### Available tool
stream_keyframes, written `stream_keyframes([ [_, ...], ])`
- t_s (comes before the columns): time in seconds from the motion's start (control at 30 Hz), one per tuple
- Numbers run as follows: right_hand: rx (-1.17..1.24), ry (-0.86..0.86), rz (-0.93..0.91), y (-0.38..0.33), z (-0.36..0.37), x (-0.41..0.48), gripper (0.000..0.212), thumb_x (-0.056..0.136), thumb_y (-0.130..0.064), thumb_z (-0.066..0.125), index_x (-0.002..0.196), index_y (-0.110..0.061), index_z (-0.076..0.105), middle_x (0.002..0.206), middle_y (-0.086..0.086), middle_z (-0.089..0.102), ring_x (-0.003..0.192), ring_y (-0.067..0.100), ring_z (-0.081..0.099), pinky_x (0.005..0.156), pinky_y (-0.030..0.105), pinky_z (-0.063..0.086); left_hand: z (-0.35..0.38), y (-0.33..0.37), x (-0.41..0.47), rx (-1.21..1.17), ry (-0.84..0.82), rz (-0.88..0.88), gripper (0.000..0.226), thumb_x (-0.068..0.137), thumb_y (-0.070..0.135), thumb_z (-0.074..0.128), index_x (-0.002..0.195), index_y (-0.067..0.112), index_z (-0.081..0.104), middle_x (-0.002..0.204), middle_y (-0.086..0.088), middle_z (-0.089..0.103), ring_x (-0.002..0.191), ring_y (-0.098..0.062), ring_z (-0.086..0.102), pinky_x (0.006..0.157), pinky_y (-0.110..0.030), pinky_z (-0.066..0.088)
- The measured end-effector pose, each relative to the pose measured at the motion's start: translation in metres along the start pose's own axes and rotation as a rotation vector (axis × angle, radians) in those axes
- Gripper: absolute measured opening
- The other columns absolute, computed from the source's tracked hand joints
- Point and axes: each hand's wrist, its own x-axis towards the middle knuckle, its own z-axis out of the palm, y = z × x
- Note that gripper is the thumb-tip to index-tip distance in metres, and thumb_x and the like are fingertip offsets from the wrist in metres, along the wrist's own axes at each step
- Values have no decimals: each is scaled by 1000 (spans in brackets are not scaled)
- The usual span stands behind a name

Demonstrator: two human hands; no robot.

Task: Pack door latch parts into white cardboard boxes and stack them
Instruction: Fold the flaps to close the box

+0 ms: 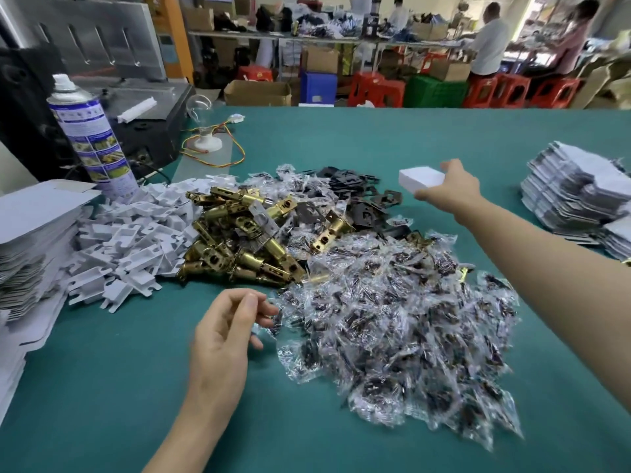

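My right hand (454,187) is stretched out over the far right of the green table (341,138), gripping a closed white cardboard box (420,179) by its right end. My left hand (227,331) hovers low near the table's front, fingers loosely curled and apart, holding nothing, at the left edge of a big heap of clear plastic screw bags (403,319). Brass door latches (239,240) are piled in the middle. Dark strike plates (362,196) lie behind them. White plastic inserts (126,240) are heaped at the left.
Flat white box blanks are stacked at the right edge (577,196) and at the left edge (30,240). A spray can (90,131) and a black machine (102,107) stand at the back left, with coloured wires (218,145). People work at benches far behind.
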Motion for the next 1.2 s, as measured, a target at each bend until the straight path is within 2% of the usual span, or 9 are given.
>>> stream_keyframes([
  [0.13,-59,6,106,26,23,26,72,88,-32,79,143,-8,40,140,24,52,135,43,42,105,52,46,1,-4,1,4,-20,4,30,90,59,55,92,36,73,94,-3,77,82,-18,70,60,-28,55],
  [0.27,-112,-9,176,34,43,40,74,86,-35,81,142,-7,41,143,26,46,135,44,41,105,50,45,2,-8,2,2,-42,9,31,88,59,55,93,35,73,93,-5,77,82,-18,70,59,-26,54],
  [0.4,-173,-43,166,29,56,44,80,88,-42,79,146,-7,37,144,28,43,135,44,40,105,49,45,2,-10,3,20,-60,-4,30,89,59,56,93,35,73,92,-4,77,82,-19,69,60,-25,54],
  [0.53,-206,-59,91,27,63,43,71,93,-35,71,148,-8,37,142,28,43,133,44,41,102,46,45,2,-12,3,45,-74,-7,31,90,58,55,96,33,72,93,-3,77,81,-18,69,60,-26,54],
  [0.67,-256,-94,30,28,63,37,75,92,-42,71,153,-14,36,138,24,47,127,43,48,104,50,47,2,-11,3,52,-82,-12,32,91,58,55,97,32,72,92,-1,76,80,-16,68,60,-25,54],
  [0.77,-307,-123,25,29,60,33,76,92,-50,68,155,-21,35,139,19,50,128,40,51,111,55,36,2,-11,2,45,-86,-9,32,91,58,55,97,32,72,92,-2,76,81,-17,68,61,-26,53],
  [0.87,-310,-199,28,25,53,32,80,95,-53,64,159,-20,29,147,19,48,131,42,50,114,60,34,3,-10,2,41,-88,-7,31,91,58,55,96,33,72,91,-1,76,81,-17,68,61,-26,53],
  [1.0,-255,-200,-36,-14,42,22,77,97,-48,63,157,-11,32,157,21,39,138,42,45,116,60,37,3,-11,2,40,-84,3,31,91,57,55,96,32,72,91,-1,76,80,-16,68,61,-26,53],
  [1.2,-54,-190,-340,-105,43,-65,74,96,-39,65,157,-10,35,160,12,40,143,30,44,116,49,41,5,-9,1,60,-73,38,25,93,56,55,97,37,71,92,2,76,81,-13,69,62,-21,52],
])
